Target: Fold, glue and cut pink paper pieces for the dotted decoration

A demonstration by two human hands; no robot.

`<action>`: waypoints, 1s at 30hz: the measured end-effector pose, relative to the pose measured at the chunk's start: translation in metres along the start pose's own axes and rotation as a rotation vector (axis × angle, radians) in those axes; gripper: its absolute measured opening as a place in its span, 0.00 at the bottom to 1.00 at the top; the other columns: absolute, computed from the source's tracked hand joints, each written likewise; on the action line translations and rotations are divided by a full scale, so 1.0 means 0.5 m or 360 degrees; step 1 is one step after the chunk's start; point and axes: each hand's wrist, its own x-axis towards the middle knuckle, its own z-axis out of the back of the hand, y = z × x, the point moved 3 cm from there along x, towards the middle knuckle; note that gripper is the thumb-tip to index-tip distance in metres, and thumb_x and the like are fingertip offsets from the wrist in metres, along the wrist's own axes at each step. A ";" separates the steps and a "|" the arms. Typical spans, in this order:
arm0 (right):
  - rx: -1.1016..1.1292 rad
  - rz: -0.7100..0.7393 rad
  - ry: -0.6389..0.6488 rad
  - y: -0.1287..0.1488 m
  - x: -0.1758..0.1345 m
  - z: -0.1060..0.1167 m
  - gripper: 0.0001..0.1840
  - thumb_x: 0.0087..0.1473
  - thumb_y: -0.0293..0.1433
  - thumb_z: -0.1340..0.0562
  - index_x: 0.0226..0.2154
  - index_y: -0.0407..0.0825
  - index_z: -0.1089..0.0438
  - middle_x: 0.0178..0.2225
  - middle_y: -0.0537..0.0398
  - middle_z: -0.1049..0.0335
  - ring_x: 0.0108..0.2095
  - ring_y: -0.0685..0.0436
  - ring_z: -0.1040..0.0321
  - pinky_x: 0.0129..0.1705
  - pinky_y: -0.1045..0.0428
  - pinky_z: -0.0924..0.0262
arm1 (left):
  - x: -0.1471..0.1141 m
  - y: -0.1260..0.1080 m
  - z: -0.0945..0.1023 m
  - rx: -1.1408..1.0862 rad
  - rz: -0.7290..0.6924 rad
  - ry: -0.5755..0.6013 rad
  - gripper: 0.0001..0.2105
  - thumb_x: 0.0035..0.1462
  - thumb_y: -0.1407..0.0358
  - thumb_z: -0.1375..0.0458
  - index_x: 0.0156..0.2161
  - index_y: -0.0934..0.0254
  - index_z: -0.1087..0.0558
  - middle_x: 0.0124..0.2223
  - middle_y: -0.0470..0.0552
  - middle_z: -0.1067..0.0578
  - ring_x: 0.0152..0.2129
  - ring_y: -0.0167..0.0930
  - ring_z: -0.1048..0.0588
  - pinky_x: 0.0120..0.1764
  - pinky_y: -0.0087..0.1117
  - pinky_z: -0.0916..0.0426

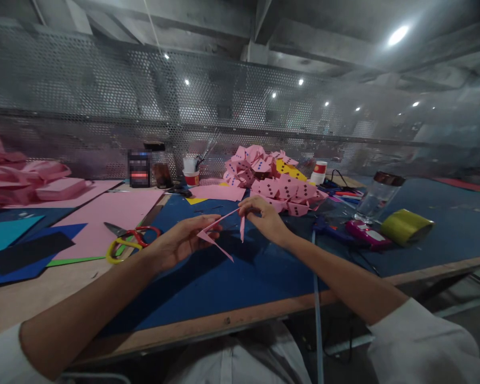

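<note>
A narrow folded strip of pink paper [217, 243] hangs between my two hands above the blue table mat [208, 288]. My left hand [184, 237] grips its left part, the thumb on top and the other fingers curled behind. One end of the strip slants down past those fingers. My right hand [262, 216] pinches the other part between thumb and fingertips, with a short folded end pointing down. Just beyond the hands lies a heap of folded pink paper pieces [286, 192] with dark dots. Scissors [130, 240] with red and yellow handles rest left of my left hand.
Pink sheets [104, 213] and a black piece [34, 250] lie at the left. A blue glue gun [332, 230], a magenta device [366, 234], a yellow tape roll [407, 226] and a clear jar [378, 197] stand at the right. Paper cups [191, 176] stand behind.
</note>
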 end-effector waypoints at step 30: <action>-0.0105 -0.0066 0.0214 0.052 -0.015 -0.024 0.10 0.62 0.41 0.34 0.36 0.51 0.26 0.41 0.54 0.29 0.45 0.44 0.31 0.53 0.47 0.39 | -0.002 -0.010 -0.002 0.0006 -0.0465 -0.0221 0.15 0.45 0.69 0.24 0.40 0.65 0.19 0.34 0.45 0.20 0.27 0.24 0.24 0.35 0.23 0.26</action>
